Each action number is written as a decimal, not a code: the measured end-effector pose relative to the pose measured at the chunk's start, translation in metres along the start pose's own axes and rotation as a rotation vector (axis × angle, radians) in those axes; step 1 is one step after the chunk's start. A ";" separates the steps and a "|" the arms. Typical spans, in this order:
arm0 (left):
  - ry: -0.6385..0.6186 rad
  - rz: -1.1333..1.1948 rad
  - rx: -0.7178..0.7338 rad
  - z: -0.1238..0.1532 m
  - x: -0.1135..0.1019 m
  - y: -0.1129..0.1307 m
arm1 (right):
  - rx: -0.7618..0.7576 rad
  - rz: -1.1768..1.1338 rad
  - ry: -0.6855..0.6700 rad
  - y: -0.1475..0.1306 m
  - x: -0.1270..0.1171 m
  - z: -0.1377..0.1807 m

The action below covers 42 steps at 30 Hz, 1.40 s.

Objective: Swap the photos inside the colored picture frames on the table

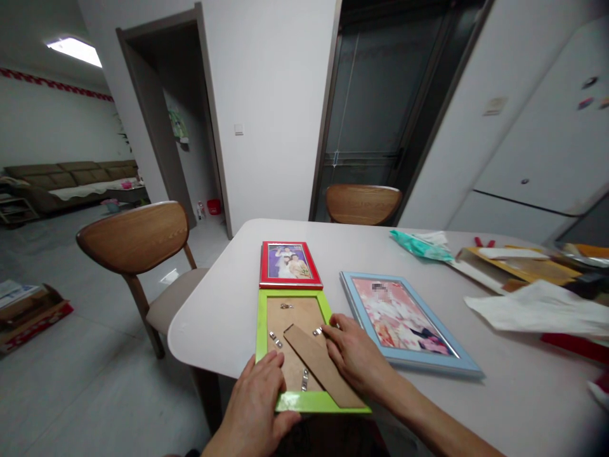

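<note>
A green picture frame [262, 330] lies face down at the table's near edge, its brown backing board and stand strut [316, 365] facing up, with small metal clips on the board. My left hand [257, 403] rests on the frame's near left corner, fingers curled over the edge. My right hand [352, 355] lies on the frame's right side, fingertips at a metal clip [318, 331] by the strut. A red frame [289, 265] with a photo lies just beyond. A light blue frame [404, 320] with a photo lies to the right.
White table [223, 304] with a rounded corner. Papers, a teal bag [419, 246] and flat cardboard pieces [518, 266] clutter the far right. Wooden chairs stand at the left [136, 238] and far side [362, 203]. Doorways behind; boxes on the floor at left.
</note>
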State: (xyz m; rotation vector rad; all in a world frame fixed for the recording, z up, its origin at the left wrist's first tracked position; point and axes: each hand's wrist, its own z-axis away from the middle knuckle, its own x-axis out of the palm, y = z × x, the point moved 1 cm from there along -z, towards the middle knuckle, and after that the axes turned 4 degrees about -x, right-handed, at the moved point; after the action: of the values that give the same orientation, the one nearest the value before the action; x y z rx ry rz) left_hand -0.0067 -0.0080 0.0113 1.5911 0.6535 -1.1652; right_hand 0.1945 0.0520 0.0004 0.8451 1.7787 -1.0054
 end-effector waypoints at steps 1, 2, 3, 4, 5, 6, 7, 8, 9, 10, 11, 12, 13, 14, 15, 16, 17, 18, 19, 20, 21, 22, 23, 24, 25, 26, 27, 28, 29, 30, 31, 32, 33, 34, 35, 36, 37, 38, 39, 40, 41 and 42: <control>-0.003 -0.003 0.003 0.000 0.000 0.000 | -0.001 -0.001 -0.011 0.000 0.000 -0.002; -0.004 -0.005 0.004 0.000 0.000 0.000 | 0.000 -0.002 -0.016 -0.001 0.000 -0.003; -0.005 -0.007 0.003 0.000 0.000 0.000 | 0.005 -0.005 -0.020 -0.001 0.001 -0.005; -0.005 -0.009 0.003 0.000 0.001 0.000 | 0.012 -0.010 -0.020 -0.001 0.001 -0.006; -0.004 -0.010 0.001 0.000 0.001 0.000 | 0.021 -0.015 -0.018 -0.001 0.002 -0.007; -0.003 -0.012 -0.001 0.000 0.001 0.000 | 0.026 -0.022 -0.013 0.000 0.003 -0.008; -0.001 -0.013 -0.001 0.001 0.001 0.000 | 0.028 -0.031 -0.008 0.001 0.004 -0.008; 0.002 -0.012 -0.001 0.001 0.002 0.000 | 0.026 -0.041 -0.002 0.002 0.005 -0.009; 0.004 -0.011 0.001 0.000 0.002 0.000 | 0.023 -0.051 0.003 0.003 0.006 -0.009; 0.008 -0.010 0.002 0.000 0.002 0.000 | 0.022 -0.059 0.008 0.004 0.006 -0.008; 0.011 -0.008 0.003 0.000 0.002 0.000 | 0.022 -0.064 0.010 0.004 0.006 -0.008; 0.013 -0.006 0.004 0.001 0.003 -0.001 | 0.025 -0.064 0.008 0.005 0.006 -0.008; 0.016 -0.004 0.003 0.001 0.003 -0.001 | 0.029 -0.057 0.002 0.004 0.004 -0.007; 0.019 0.000 0.004 0.001 0.004 -0.002 | 0.030 -0.041 -0.002 0.002 0.002 -0.007; 0.022 0.005 0.005 0.001 0.004 -0.002 | 0.026 -0.018 0.004 -0.001 0.000 -0.008; 0.024 0.013 0.007 0.002 0.005 -0.003 | 0.016 0.006 0.022 -0.005 -0.003 -0.009; 0.027 0.024 0.011 0.002 0.006 -0.003 | -0.001 0.019 0.046 -0.011 -0.005 -0.011; 0.032 0.036 0.014 0.002 0.006 -0.004 | -0.031 0.015 0.062 -0.018 -0.006 -0.013; 0.037 0.048 0.016 0.002 0.007 -0.004 | -0.069 -0.008 0.061 -0.026 -0.005 -0.016; 0.042 0.056 0.016 0.002 0.007 -0.004 | -0.109 -0.043 0.042 -0.035 -0.004 -0.020; 0.048 0.060 0.016 0.002 0.008 -0.004 | -0.144 -0.077 0.012 -0.042 0.000 -0.025; 0.052 0.061 0.015 0.002 0.008 -0.004 | -0.173 -0.101 -0.022 -0.049 0.004 -0.029; 0.054 0.060 0.014 0.002 0.008 -0.004 | -0.195 -0.107 -0.046 -0.055 0.009 -0.034; 0.052 0.060 0.014 0.002 0.008 -0.004 | -0.211 -0.099 -0.058 -0.059 0.014 -0.038; 0.047 0.064 0.014 0.002 0.007 -0.004 | -0.225 -0.084 -0.062 -0.061 0.019 -0.041; 0.041 0.069 0.014 0.003 0.007 -0.005 | -0.243 -0.067 -0.065 -0.063 0.022 -0.043; 0.035 0.076 0.014 0.003 0.007 -0.005 | -0.266 -0.053 -0.072 -0.064 0.024 -0.044; 0.031 0.085 0.014 0.003 0.007 -0.005 | -0.290 -0.043 -0.079 -0.064 0.025 -0.044; 0.031 0.093 0.016 0.003 0.007 -0.006 | -0.311 -0.038 -0.085 -0.064 0.025 -0.044; 0.032 0.100 0.018 0.003 0.007 -0.006 | -0.329 -0.038 -0.093 -0.064 0.023 -0.042; 0.034 0.105 0.018 0.003 0.007 -0.006 | -0.342 -0.045 -0.096 -0.064 0.022 -0.041; 0.036 0.110 0.017 0.003 0.007 -0.006 | -0.349 -0.058 -0.096 -0.064 0.020 -0.040; 0.036 0.114 0.015 0.003 0.007 -0.007 | -0.351 -0.076 -0.093 -0.063 0.019 -0.039; 0.035 0.117 0.013 0.003 0.007 -0.007 | -0.347 -0.098 -0.087 -0.062 0.018 -0.040; 0.036 0.118 0.012 0.003 0.007 -0.006 | -0.331 -0.120 -0.076 -0.060 0.018 -0.042; 0.037 0.118 0.013 0.003 0.007 -0.006 | -0.291 -0.136 -0.059 -0.056 0.018 -0.045; 0.038 0.116 0.016 0.003 0.007 -0.006 | -0.232 -0.143 -0.040 -0.052 0.019 -0.049; 0.039 0.112 0.018 0.003 0.007 -0.006 | -0.165 -0.141 -0.020 -0.047 0.020 -0.054; 0.039 0.107 0.019 0.003 0.007 -0.006 | -0.097 -0.130 0.000 -0.041 0.021 -0.059; 0.038 0.103 0.020 0.003 0.007 -0.006 | -0.038 -0.116 0.015 -0.036 0.023 -0.065; 0.037 0.099 0.020 0.003 0.007 -0.006 | 0.004 -0.100 0.024 -0.032 0.025 -0.070; 0.034 0.098 0.018 0.002 0.008 -0.006 | 0.031 -0.088 0.028 -0.028 0.027 -0.076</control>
State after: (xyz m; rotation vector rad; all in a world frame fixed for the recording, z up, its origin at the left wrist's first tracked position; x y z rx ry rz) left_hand -0.0101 -0.0091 0.0018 1.6432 0.5818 -1.0770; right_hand 0.1331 0.1104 0.0037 0.8096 1.8423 -1.0853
